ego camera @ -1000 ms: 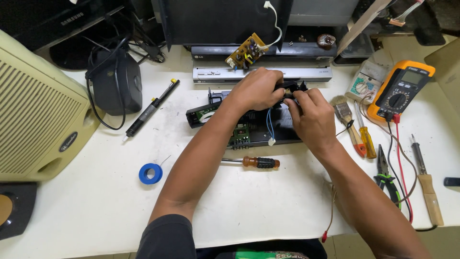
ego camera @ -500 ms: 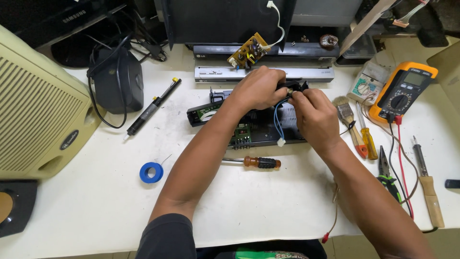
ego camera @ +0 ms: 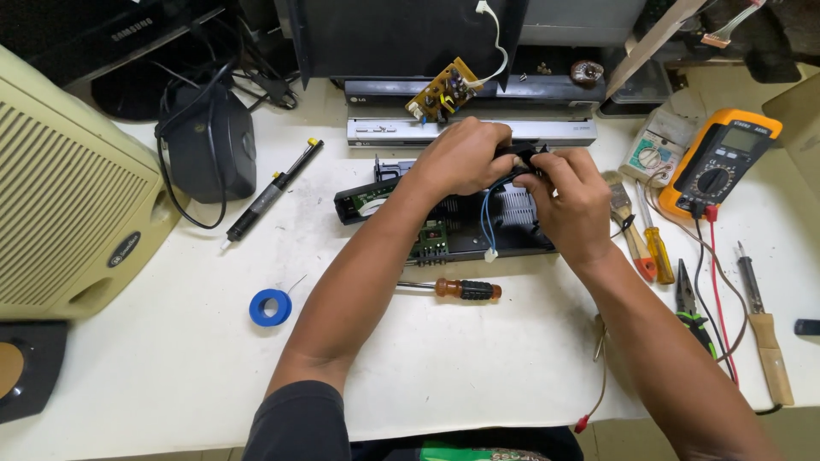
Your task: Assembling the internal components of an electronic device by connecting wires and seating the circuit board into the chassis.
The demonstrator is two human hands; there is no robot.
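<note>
Two bare arms come in from the bottom. The left hand point(ego camera: 461, 158) and the right hand point(ego camera: 568, 201) wear no gloves, rings or watch. A dark short sleeve point(ego camera: 299, 423) covers the top of the left arm (it looks black or dark grey). The right arm shows no sleeve.

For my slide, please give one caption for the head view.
Both hands, left hand and right hand, grip a small black part above an opened black device.
</note>
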